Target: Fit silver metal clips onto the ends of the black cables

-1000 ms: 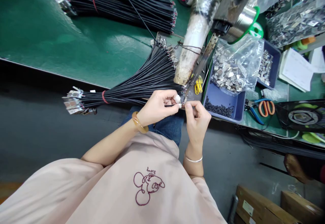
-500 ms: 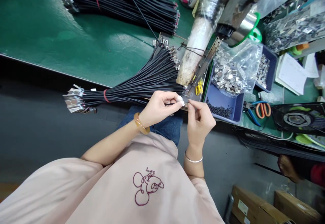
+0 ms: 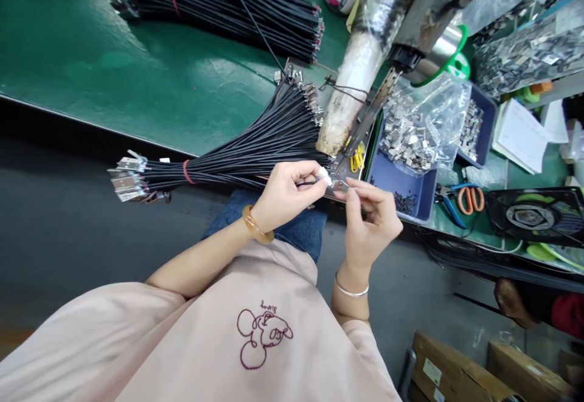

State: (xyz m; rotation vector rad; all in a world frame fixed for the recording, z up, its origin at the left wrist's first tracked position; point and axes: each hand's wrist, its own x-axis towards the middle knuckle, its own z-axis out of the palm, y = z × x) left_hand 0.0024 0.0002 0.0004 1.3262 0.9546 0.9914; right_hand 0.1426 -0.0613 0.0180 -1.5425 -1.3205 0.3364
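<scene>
My left hand [image 3: 294, 190] pinches the end of a black cable [image 3: 307, 183] between thumb and forefinger. White wrapping [image 3: 324, 175] covers a fingertip of that hand. Just to its right, my right hand [image 3: 371, 212] has thumb and fingers closed on a small flat metal piece [image 3: 340, 186], close to the cable's end. Whether the piece touches the cable cannot be made out. Behind my hands lies a bundle of black cables [image 3: 246, 149], fanned out at its right end and tied with a red band [image 3: 187, 171]; metal pieces sit at both ends.
A soldering-station-like nozzle wrapped in plastic [image 3: 342, 104] hangs above my hands. A blue tray [image 3: 422, 189] with metal pieces and small black bits stands at right, beside pliers [image 3: 456, 201] and a fan [image 3: 533, 214]. Another cable bundle [image 3: 246, 16] lies at the back.
My right hand has moved a little to the right, away from my left hand, and more of the metal piece shows. The left hand keeps its pinch in nearly the same place.
</scene>
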